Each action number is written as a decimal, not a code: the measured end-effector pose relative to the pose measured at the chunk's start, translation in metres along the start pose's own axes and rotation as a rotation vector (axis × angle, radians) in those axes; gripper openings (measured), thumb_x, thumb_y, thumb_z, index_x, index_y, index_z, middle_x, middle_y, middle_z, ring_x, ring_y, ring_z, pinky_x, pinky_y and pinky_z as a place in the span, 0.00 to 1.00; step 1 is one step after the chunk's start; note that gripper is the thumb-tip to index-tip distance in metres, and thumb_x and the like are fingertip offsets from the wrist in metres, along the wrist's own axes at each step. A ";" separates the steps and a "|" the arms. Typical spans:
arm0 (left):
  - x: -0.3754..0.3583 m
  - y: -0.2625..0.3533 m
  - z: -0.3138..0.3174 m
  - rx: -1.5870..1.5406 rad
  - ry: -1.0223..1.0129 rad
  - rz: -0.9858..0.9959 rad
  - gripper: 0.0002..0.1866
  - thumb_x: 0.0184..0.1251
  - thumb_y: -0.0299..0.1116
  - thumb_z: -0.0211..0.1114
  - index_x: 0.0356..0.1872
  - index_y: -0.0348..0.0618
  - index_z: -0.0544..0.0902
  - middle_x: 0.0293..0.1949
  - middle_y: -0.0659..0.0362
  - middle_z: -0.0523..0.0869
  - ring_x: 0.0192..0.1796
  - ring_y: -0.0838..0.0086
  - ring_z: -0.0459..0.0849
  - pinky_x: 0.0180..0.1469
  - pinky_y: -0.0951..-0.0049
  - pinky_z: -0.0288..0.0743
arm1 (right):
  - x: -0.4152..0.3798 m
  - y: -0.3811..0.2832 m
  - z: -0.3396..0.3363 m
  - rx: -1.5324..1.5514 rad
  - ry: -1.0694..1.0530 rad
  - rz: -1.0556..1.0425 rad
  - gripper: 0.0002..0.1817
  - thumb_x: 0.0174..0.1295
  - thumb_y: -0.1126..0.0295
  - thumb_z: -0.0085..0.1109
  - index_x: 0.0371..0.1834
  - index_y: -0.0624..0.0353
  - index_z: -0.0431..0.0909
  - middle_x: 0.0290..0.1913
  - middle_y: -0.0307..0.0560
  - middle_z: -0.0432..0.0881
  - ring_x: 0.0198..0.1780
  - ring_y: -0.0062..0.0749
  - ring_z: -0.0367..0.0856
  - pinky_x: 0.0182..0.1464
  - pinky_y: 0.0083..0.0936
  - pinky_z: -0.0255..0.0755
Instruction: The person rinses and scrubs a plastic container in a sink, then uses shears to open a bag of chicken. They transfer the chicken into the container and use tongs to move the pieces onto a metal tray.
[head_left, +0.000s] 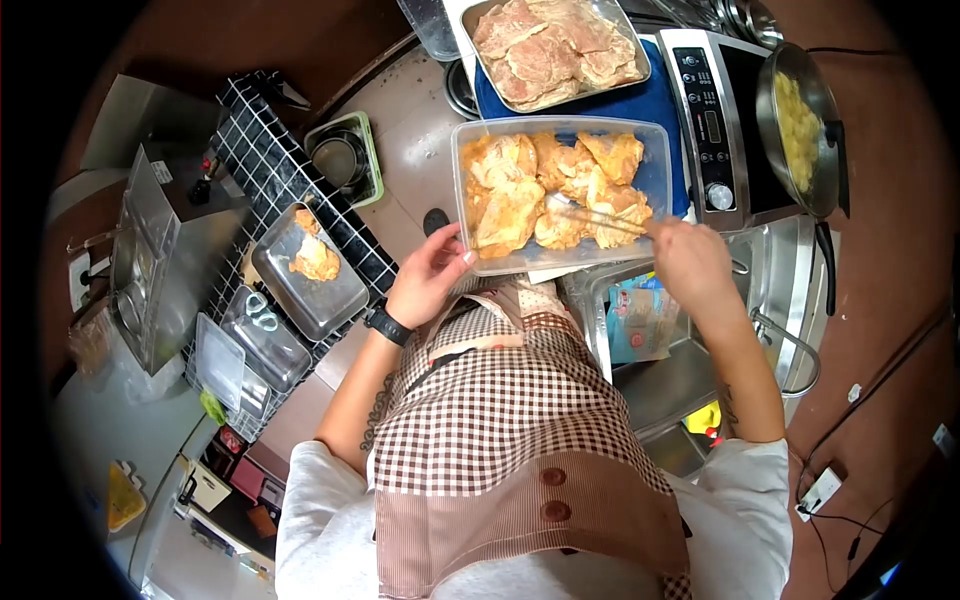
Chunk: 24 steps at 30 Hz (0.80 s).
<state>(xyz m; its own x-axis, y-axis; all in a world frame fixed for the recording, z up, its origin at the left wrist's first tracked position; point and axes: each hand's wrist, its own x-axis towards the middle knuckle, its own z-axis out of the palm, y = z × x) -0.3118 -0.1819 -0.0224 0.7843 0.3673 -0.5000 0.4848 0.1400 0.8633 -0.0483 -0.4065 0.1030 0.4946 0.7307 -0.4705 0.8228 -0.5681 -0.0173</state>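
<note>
Stainless counter (420,150) runs under everything, a sink (690,380) to its right. Left hand (428,277) clasps the near-left corner of a clear plastic tub (655,160) full of orange-coated meat pieces (545,190). Right hand (692,265) is closed around tongs (600,215), whose tips rest among those pieces, just left of the hand. Beyond the tub sits 1 metal tray of raw meat (555,50); farther right, a pan (800,125) on a cooker (710,120).
</note>
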 end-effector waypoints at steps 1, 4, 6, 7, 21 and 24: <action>-0.001 0.000 0.000 -0.004 -0.007 -0.001 0.29 0.71 0.38 0.69 0.69 0.37 0.73 0.43 0.60 0.85 0.42 0.78 0.85 0.50 0.75 0.79 | 0.000 0.001 -0.003 0.031 -0.033 0.006 0.10 0.63 0.72 0.53 0.40 0.59 0.84 0.38 0.55 0.86 0.43 0.51 0.86 0.48 0.45 0.79; -0.001 0.003 -0.001 0.002 -0.009 -0.005 0.29 0.71 0.38 0.69 0.69 0.38 0.73 0.43 0.60 0.85 0.43 0.78 0.85 0.50 0.75 0.79 | 0.011 0.006 -0.012 0.134 -0.182 0.056 0.13 0.60 0.68 0.60 0.46 0.57 0.87 0.41 0.57 0.87 0.46 0.52 0.86 0.52 0.44 0.79; 0.001 0.001 -0.001 -0.004 -0.005 -0.001 0.29 0.71 0.38 0.69 0.69 0.38 0.73 0.43 0.60 0.85 0.42 0.77 0.85 0.50 0.75 0.79 | 0.028 0.016 -0.003 0.215 -0.241 0.037 0.12 0.61 0.68 0.60 0.44 0.58 0.87 0.41 0.58 0.87 0.46 0.53 0.86 0.52 0.44 0.79; 0.001 0.000 0.000 -0.007 -0.008 -0.001 0.29 0.71 0.38 0.69 0.69 0.38 0.73 0.43 0.60 0.85 0.42 0.77 0.85 0.50 0.75 0.80 | 0.030 0.019 0.001 0.257 -0.273 0.032 0.11 0.61 0.68 0.60 0.43 0.58 0.88 0.40 0.58 0.87 0.46 0.53 0.86 0.52 0.44 0.79; 0.000 0.005 -0.003 0.007 -0.026 -0.023 0.30 0.71 0.39 0.69 0.69 0.37 0.73 0.43 0.60 0.85 0.42 0.77 0.85 0.50 0.75 0.79 | -0.044 0.024 -0.059 0.089 0.232 -0.065 0.11 0.62 0.74 0.56 0.45 0.60 0.86 0.40 0.54 0.88 0.38 0.50 0.86 0.42 0.41 0.79; 0.000 0.002 -0.001 -0.009 -0.022 -0.015 0.30 0.71 0.39 0.69 0.68 0.37 0.73 0.43 0.60 0.85 0.42 0.77 0.85 0.49 0.75 0.79 | -0.039 -0.011 -0.030 -0.104 0.027 -0.071 0.14 0.57 0.75 0.56 0.47 0.57 0.84 0.42 0.49 0.87 0.40 0.46 0.87 0.41 0.38 0.80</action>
<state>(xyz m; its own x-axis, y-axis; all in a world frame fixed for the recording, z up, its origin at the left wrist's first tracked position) -0.3108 -0.1807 -0.0202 0.7851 0.3451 -0.5143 0.4932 0.1538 0.8562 -0.0685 -0.4176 0.1483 0.4401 0.7787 -0.4471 0.8801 -0.4728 0.0428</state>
